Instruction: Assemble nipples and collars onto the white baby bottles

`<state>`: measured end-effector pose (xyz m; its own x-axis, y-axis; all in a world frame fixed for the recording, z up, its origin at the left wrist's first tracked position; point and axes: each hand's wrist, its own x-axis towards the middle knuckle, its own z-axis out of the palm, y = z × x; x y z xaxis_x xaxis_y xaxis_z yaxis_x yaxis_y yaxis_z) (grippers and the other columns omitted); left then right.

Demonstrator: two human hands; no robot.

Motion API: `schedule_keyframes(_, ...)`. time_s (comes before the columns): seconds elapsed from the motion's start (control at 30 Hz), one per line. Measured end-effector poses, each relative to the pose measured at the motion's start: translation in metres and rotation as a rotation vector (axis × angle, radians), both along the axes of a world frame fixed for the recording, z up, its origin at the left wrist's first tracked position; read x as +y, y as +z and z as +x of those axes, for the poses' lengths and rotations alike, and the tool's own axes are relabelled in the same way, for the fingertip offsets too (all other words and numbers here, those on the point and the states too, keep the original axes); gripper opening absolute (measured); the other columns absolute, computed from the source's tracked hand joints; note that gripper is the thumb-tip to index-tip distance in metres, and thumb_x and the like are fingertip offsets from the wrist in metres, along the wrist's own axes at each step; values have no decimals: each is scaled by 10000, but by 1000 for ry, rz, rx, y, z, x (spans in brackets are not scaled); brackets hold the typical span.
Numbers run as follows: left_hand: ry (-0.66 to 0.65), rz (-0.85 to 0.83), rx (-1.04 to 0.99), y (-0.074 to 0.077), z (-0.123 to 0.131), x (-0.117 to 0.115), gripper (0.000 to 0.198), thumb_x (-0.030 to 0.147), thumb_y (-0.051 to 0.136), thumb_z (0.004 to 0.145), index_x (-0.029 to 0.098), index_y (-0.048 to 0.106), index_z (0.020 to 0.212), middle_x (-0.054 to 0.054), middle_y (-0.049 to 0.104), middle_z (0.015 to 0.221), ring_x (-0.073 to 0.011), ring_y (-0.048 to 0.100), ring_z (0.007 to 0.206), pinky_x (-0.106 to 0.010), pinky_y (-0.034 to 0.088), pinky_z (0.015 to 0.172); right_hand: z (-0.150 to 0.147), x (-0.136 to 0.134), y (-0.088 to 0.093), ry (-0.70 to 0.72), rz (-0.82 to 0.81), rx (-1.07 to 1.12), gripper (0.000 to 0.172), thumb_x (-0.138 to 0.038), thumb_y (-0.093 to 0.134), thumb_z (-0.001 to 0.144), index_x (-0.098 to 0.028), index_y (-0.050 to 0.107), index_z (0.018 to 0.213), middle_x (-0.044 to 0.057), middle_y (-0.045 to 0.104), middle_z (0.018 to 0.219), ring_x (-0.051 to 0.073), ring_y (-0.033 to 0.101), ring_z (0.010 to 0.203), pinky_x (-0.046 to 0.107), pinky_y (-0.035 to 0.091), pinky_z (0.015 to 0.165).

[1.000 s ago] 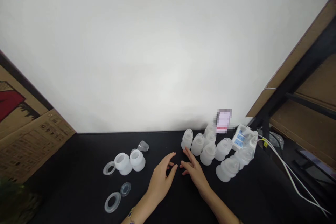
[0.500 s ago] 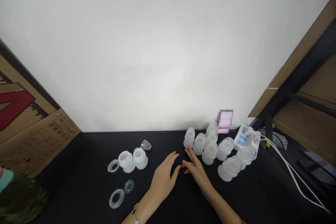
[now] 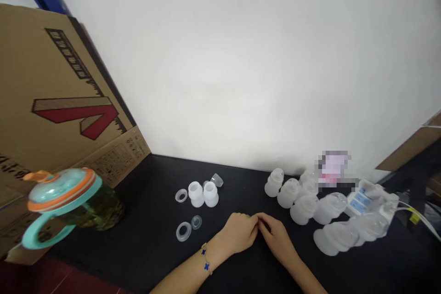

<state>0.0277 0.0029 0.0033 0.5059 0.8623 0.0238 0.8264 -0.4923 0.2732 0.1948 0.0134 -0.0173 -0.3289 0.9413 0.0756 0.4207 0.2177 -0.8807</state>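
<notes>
My left hand rests over the black table with its fingers curled in, and no object shows in it. Its knuckles meet the fingertips of my right hand, whose fingers reach out with a gap beside the thumb; it holds nothing visible. Left of my hands stand two white open-necked baby bottles. Around them lie a clear cap, a nipple and two screw rings. On the right is a group of several baby bottles with clear caps; some tops are hard to make out.
A jug with teal handle and lid stands at the left, before a cardboard box. A white power strip with cables lies behind the capped bottles at right. A pixelated patch covers something by the wall.
The view has turned to the left, bringing the jug and more of the box into sight. My hands, spread and apart before, now touch, and my left fingers have curled in.
</notes>
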Motion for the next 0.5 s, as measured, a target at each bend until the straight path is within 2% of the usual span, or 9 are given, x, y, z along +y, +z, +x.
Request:
schedule_keyframes(0.13,-4,-16,33,3,-3,2,278,279,436,955,183,656,1095,-96,761,918,-276,730,779,-347,523,682,0,0,2,28,11,-59,306,-292,468,899,-230,750,1001,76,760,976,257,698,892,362,519,812)
schedule_keyframes(0.27,1,-176,-23,25,-27,7,213,423,606,877,233,698,902,-32,751,820,-244,711,768,-287,468,647,-1,0,-3,21,5,-105,297,-349,496,899,-235,736,1032,74,761,983,258,698,882,363,526,802)
schedule_keyframes(0.4,157,-271,-85,51,-63,10,294,517,727,763,231,690,822,3,703,730,-193,660,676,-254,383,567,-1,-3,-8,33,31,-169,323,-382,493,915,-231,718,1091,75,752,996,254,687,869,377,521,811)
schedule_keyframes(0.5,219,-314,-54,61,-80,7,403,545,837,605,229,676,797,12,688,737,-188,637,667,-252,340,538,-2,-6,-9,58,51,-182,317,-382,491,923,-237,713,1097,71,743,1011,244,680,866,369,520,810)
